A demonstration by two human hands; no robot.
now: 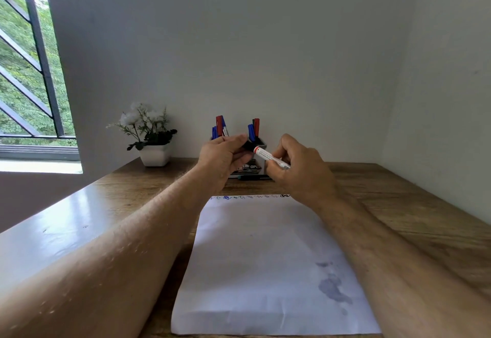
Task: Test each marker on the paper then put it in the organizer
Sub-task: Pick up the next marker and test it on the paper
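My right hand [297, 170] grips a white marker [268, 155] with a red band, held in the air above the far end of the paper [265, 258]. My left hand [225, 157] pinches the marker's black cap [248, 146] at its tip. Whether the cap is seated on the marker or just off it, I cannot tell. Behind my hands stands the organizer [261, 144], partly hidden, with blue, red and black markers [220, 126] upright in its two cups. A row of small test scribbles [247, 197] runs along the paper's far edge.
A dark marker [252, 177] lies on the wooden table [398, 204] in front of the organizer. A white pot of white flowers [154, 154] stands at the back left. A barred window [29, 71] is at the left; the paper has a grey smudge [332, 287].
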